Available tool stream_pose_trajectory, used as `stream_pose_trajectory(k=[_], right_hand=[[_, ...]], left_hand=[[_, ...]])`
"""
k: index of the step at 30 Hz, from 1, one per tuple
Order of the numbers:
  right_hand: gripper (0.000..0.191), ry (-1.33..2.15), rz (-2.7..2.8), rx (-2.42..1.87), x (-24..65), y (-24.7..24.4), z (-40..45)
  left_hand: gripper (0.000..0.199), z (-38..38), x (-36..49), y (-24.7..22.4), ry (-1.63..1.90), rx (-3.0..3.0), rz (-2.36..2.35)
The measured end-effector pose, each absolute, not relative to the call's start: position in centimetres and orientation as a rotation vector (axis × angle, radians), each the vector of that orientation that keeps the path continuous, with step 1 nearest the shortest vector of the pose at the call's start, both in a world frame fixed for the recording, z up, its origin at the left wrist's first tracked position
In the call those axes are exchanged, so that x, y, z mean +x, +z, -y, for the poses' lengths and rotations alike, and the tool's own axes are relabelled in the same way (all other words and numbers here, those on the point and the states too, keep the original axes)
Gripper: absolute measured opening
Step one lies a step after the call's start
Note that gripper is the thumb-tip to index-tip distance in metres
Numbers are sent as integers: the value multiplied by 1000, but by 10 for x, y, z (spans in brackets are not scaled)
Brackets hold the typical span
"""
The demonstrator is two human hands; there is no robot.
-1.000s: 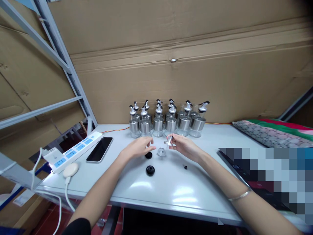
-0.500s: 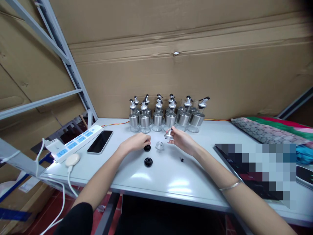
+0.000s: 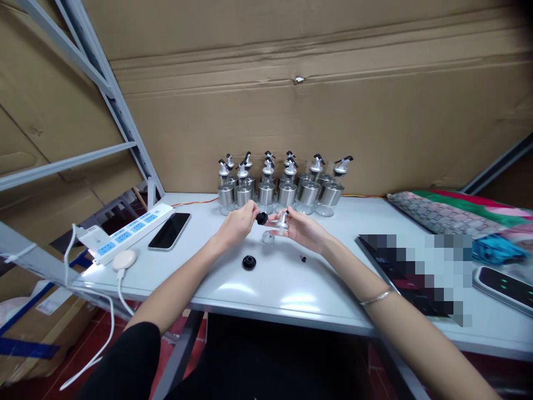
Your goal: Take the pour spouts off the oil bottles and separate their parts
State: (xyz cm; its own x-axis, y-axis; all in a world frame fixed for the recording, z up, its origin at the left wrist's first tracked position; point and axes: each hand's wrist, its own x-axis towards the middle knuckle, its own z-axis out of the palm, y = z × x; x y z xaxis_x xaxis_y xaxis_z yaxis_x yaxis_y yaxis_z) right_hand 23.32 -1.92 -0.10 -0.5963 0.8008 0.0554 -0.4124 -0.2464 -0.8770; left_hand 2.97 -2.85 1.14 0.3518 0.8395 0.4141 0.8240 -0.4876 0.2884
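Note:
My left hand (image 3: pixel 240 223) pinches a round black plastic cap piece (image 3: pixel 261 218), raised off the table. Close beside it, my right hand (image 3: pixel 303 226) grips a silver pourer top (image 3: pixel 282 222) by the fingers. The two parts are near each other; whether they touch I cannot tell. Below them on the table lies a small clear plastic piece (image 3: pixel 268 238). A second black round part (image 3: pixel 249 263) rests nearer the front edge, and a tiny black piece (image 3: pixel 303 259) sits to the right.
Several glass-and-steel bottles with pourer tops (image 3: pixel 266 193) stand behind my hands. At left are a phone (image 3: pixel 170 231), a power strip (image 3: pixel 133 232) and a white round charger (image 3: pixel 124 260). A partly blurred-out dark tablet (image 3: pixel 395 278) lies at right, near colourful fabric (image 3: pixel 458 216).
My left hand has lifted a black cap piece off the table and brought it up and right to the silver pourer top in my right hand. The view has shifted slightly.

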Motion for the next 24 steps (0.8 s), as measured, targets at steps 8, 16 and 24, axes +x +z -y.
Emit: stream_pose_trajectory(k=[8,16,24], right_hand=[[21,1829,1170,-496,233,2,19],[21,1810,1164,-497,234,0,18],[22,1815,1187,-469,233,1,20]], left_hand=[[18,32,41,4,1079,2500,-1384],[18,32,40,2,1110,2509,-1375],[17,33,41,0,1038,2515,-1366]])
